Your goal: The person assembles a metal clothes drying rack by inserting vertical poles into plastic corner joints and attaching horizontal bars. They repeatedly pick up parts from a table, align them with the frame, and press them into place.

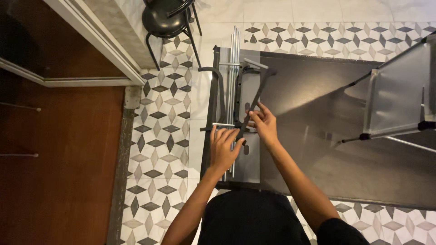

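**A:** What do I have under the camera right now?

**B:** I'm looking down at two bare hands over a dark surface [318, 136]. My left hand [223, 149] lies flat, its fingers [227, 134] spread and pressing on a bundle of thin silver rods [233, 63] that run lengthwise along the left edge of the surface. I count roughly four or five rods; they lie too close together for an exact number.

**A:** And the right?

**B:** My right hand [264, 124] has its fingers pressed together, pinching one black bar [259, 93] near its lower end. The bar rises at a slant, up and to the right, from the point where the two hands meet.

**A:** Anything else beside the rods?

**B:** One short silver crosspiece [223, 124] lies across the bundle, just above my left fingertips. One curved black piece [217, 86] sits at the left rim of the surface, touching the outer rod side.

**A:** Further out?

**B:** One folded metal frame with a pale panel [397, 97] stands on the right part of the surface, well apart from both hands. One black stool [165, 20] stands on the patterned tile floor [159, 136] at the top, near a wooden floor [59, 159] to the left.
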